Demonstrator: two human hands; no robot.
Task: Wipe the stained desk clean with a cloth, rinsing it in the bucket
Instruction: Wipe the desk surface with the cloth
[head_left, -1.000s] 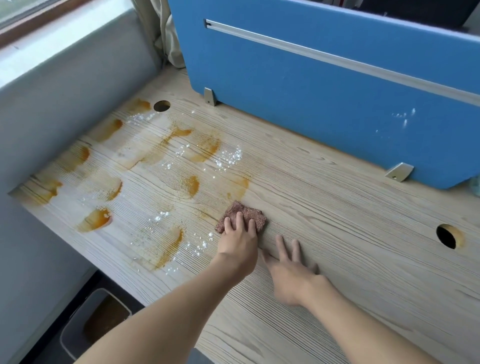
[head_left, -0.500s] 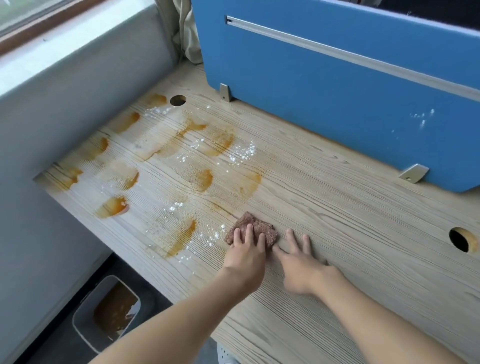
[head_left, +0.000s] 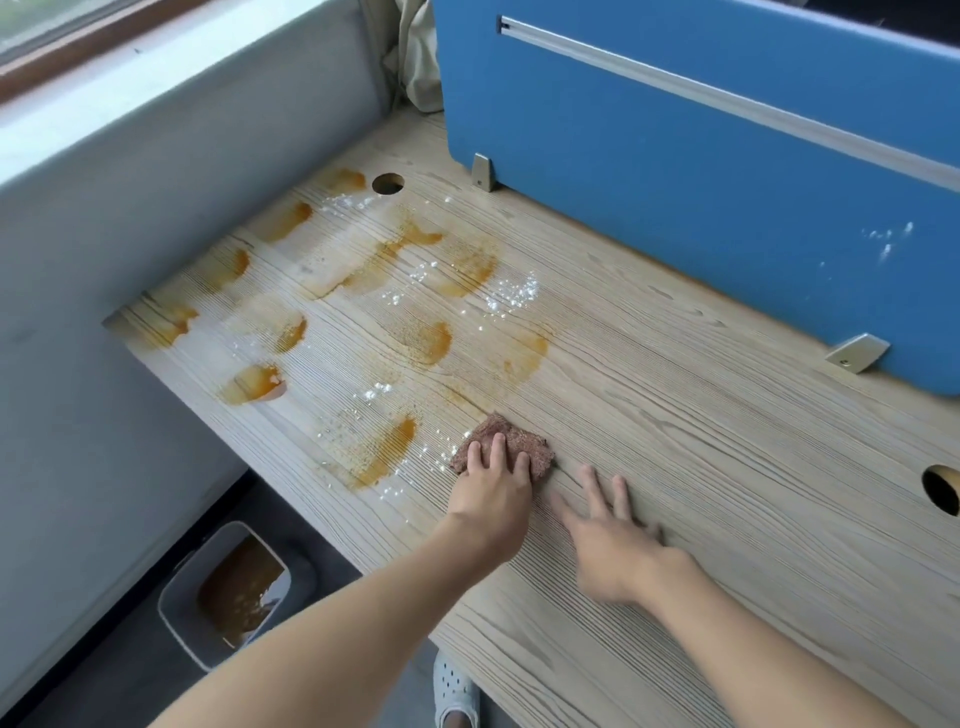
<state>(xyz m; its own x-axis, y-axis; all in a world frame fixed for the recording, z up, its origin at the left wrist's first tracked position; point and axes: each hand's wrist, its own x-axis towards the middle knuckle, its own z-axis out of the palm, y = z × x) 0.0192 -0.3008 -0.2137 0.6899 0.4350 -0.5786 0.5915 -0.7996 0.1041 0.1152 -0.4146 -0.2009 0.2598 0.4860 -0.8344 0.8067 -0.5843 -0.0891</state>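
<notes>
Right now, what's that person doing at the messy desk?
A person is wiping a wooden desk. The left hand presses a brown cloth flat on it, beside the orange stains. The right hand lies flat on the wood next to it. Many stains and white specks are not wiped yet. A bucket of brownish water sits on the floor below.

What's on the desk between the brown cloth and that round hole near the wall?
Head view: orange stains and white powder lie between cloth and hole.
</notes>
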